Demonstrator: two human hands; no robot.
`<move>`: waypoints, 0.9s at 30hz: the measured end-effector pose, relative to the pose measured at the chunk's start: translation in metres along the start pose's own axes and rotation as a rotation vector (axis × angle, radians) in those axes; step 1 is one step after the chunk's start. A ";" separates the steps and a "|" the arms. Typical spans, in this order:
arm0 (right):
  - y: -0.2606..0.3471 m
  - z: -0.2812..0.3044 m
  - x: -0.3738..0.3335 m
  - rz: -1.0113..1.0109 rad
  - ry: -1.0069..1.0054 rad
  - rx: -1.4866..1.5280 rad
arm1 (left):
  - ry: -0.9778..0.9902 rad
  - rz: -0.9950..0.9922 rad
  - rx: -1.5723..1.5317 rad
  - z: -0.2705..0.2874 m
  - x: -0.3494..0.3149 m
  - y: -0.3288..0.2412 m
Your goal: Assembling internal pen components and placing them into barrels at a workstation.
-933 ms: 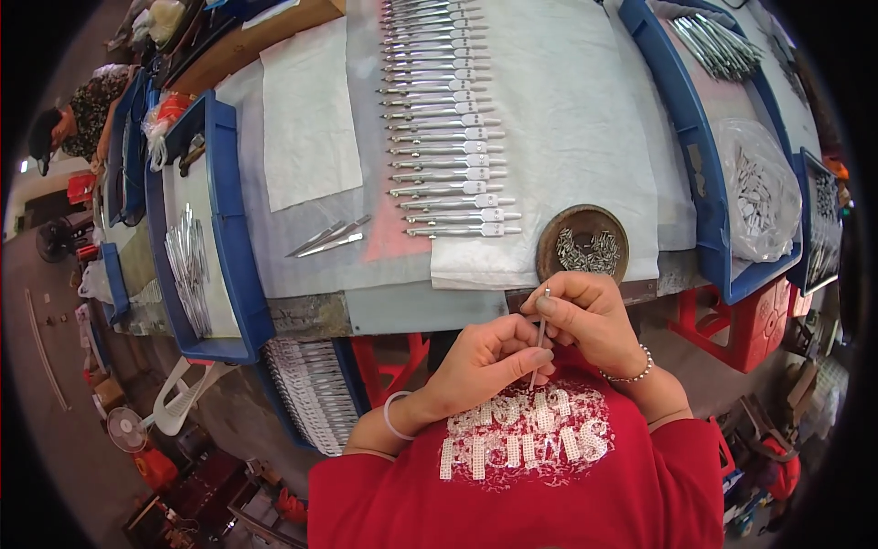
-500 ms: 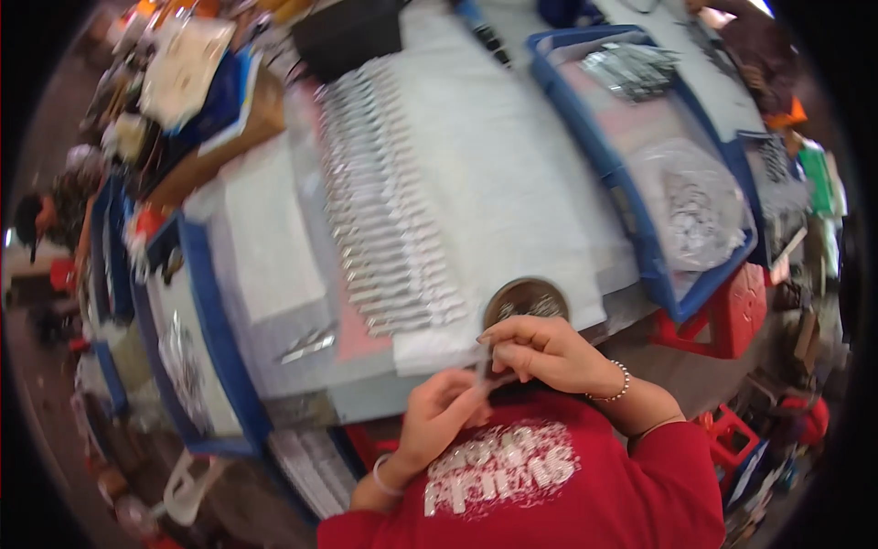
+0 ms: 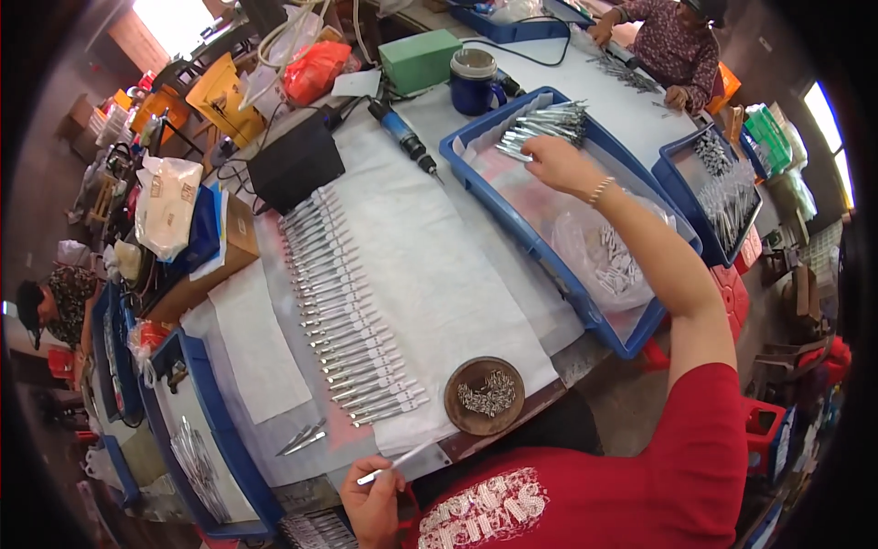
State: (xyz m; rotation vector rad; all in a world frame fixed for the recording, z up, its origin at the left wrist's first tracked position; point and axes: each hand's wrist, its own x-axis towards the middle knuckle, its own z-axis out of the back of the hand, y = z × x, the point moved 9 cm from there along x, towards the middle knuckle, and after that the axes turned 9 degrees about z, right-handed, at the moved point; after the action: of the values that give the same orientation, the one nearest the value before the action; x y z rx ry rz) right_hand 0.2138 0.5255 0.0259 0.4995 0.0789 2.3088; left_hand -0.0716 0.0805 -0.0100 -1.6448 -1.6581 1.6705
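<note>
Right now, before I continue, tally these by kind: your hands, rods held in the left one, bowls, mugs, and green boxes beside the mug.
Left hand and right hand: 2
Rod: 1
Bowl: 1
Mug: 1
Green box: 1
Total: 6

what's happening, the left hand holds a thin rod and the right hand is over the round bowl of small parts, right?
Not quite: the right hand is at the pile of slim metal pieces in the blue tray, not over the round bowl. The head view shows this. The left hand does hold a thin rod.

Blue tray [image 3: 529, 238] – silvery rods [image 3: 553, 119] – red shirt [image 3: 622, 485]
</note>
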 end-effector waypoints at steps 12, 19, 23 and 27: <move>-0.035 -0.064 0.024 -0.242 0.092 -0.239 | -0.066 0.200 0.062 -0.004 -0.010 0.006; -0.027 -0.075 0.033 -0.334 0.165 -0.211 | -0.012 0.168 0.105 -0.006 -0.012 0.008; -0.016 -0.067 0.033 -0.163 0.206 -0.268 | 0.008 0.155 0.092 -0.005 -0.021 0.007; 0.027 0.019 0.026 0.052 0.017 -0.091 | 0.048 0.155 0.116 0.015 -0.023 0.018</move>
State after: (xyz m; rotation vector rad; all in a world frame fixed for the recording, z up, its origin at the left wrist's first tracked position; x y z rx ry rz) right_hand 0.1861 0.5225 0.0575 0.4398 -0.0313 2.3556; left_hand -0.0673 0.0489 -0.0179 -1.7803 -1.4152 1.7479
